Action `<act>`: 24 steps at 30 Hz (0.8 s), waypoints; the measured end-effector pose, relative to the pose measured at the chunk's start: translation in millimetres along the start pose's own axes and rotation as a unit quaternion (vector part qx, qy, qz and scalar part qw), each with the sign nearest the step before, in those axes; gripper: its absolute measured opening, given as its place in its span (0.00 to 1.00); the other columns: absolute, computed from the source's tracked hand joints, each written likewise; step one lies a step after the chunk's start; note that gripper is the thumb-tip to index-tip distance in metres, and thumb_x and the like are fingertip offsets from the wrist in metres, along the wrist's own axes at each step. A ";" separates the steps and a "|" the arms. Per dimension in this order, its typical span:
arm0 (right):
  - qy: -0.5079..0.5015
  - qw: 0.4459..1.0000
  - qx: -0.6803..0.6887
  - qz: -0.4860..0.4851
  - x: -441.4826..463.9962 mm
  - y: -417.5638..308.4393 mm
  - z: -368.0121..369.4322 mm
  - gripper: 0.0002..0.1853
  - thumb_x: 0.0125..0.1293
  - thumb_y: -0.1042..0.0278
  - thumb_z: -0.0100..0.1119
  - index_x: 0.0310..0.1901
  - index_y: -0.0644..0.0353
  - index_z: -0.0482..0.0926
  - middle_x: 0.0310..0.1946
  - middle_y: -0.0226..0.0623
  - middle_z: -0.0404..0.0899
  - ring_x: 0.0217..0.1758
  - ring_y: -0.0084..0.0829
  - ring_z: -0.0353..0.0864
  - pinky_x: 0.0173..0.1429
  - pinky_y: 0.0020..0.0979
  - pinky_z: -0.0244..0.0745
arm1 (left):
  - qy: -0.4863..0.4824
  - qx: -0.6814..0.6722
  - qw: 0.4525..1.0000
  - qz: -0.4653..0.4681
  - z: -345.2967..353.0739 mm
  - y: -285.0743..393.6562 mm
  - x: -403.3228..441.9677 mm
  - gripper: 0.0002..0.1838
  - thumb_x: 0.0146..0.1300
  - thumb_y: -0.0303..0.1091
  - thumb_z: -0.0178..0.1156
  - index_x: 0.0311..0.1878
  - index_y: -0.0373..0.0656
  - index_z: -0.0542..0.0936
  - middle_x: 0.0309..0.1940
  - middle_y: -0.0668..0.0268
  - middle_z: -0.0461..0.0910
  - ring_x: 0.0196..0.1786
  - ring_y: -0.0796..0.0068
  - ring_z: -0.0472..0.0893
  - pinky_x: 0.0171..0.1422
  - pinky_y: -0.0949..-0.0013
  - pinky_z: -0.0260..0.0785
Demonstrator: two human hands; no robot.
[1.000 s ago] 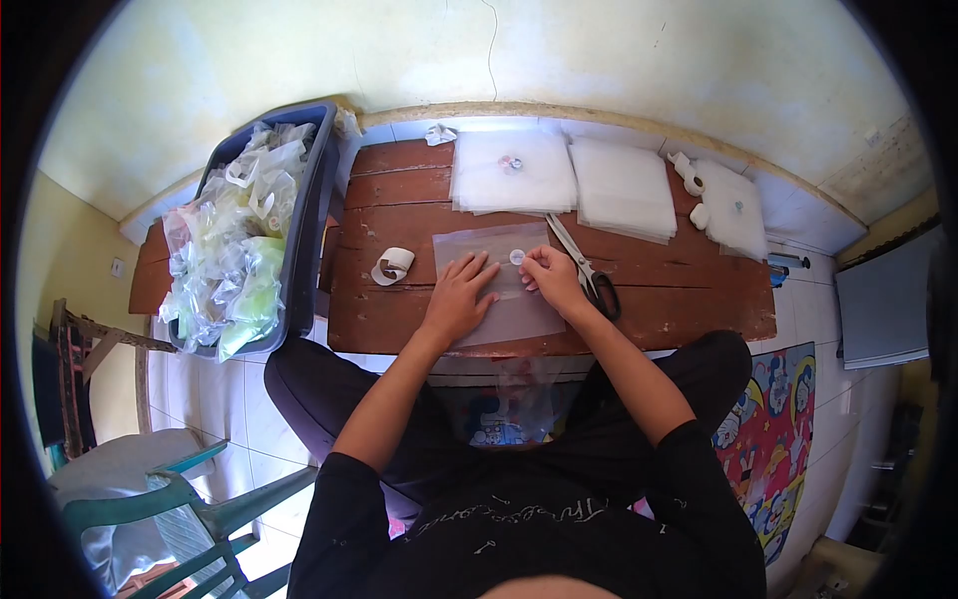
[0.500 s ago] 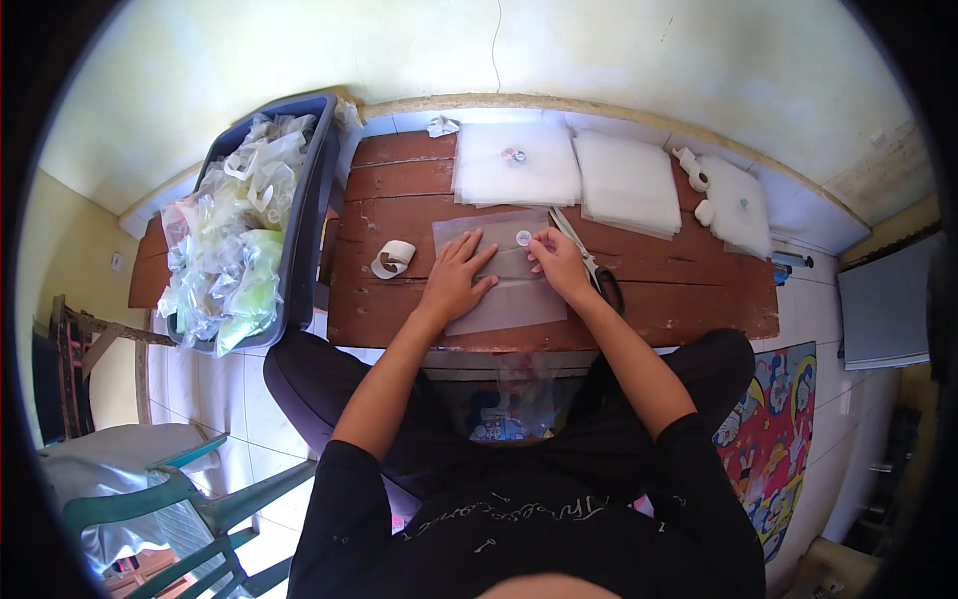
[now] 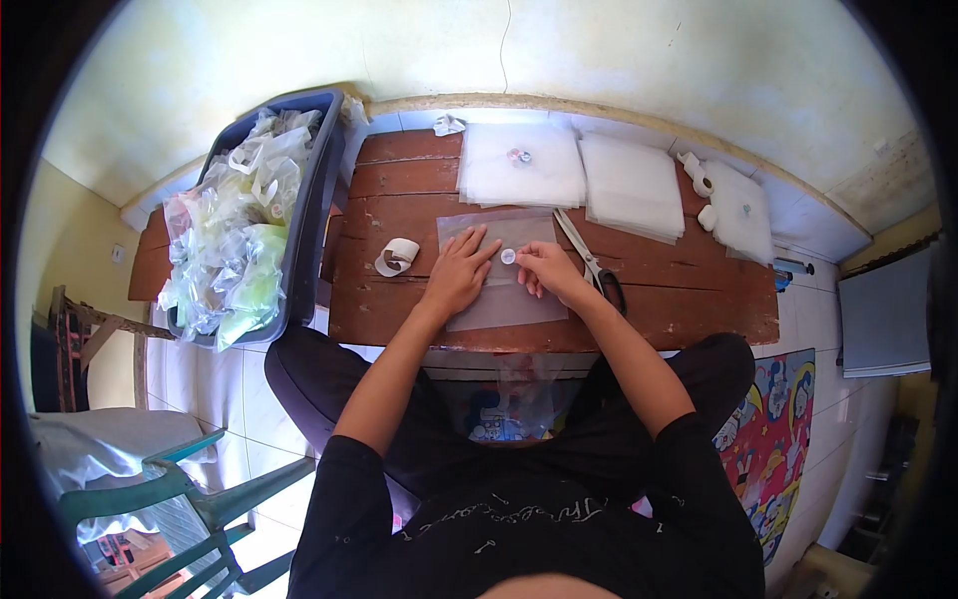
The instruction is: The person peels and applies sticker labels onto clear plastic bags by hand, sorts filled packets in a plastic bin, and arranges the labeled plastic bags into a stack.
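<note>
A clear plastic sheet or bag point(image 3: 514, 306) lies flat on the brown wooden table point(image 3: 389, 319). My left hand point(image 3: 461, 270) rests on its left part with the fingers spread. Between the thumb and index finger of my right hand point(image 3: 549, 272) is the edge of a small round white sticker point(image 3: 508, 257), over the middle of the sheet. Whether the sticker touches the plastic is unclear. Right of the sheet lie scissors point(image 3: 591, 262) with black handles. A roll of white sticker tape point(image 3: 398, 257) is left of my left hand.
Stacks of clear plastic point(image 3: 523, 180) point(image 3: 631, 185) point(image 3: 733, 210) line the table's back. Small white rolls point(image 3: 702, 182) lie by the right stack. A dark tub point(image 3: 317, 180) full of plastic bags point(image 3: 239, 230) stands at the left. A green chair point(image 3: 190, 499) is at the lower left.
My right hand and the round sticker have moved slightly left, closer to my left hand. My left hand stays spread on the sheet. The view has shifted a little.
</note>
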State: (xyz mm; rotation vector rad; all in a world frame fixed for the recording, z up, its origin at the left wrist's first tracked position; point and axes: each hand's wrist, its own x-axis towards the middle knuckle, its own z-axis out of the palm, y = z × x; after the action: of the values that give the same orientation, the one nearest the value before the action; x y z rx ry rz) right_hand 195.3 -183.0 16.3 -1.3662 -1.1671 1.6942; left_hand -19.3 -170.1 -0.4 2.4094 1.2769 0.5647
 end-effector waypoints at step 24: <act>-0.044 0.996 -0.018 0.069 -5.9 -3.2 7.3 0.11 0.70 0.61 0.57 0.43 0.62 0.76 0.21 0.33 0.78 0.14 0.21 0.74 0.15 0.21 0.65 | 0.018 -0.001 1.000 0.000 4.9 -1.3 -0.6 0.22 0.70 0.36 0.51 0.67 0.55 0.74 0.73 0.60 0.63 0.76 0.58 0.59 0.79 0.51 0.48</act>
State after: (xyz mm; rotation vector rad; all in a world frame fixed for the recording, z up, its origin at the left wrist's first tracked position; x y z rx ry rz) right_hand 189.5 -188.7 22.0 -1.4362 -1.1814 1.8556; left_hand -18.1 -170.5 -5.4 2.4090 1.2901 0.6121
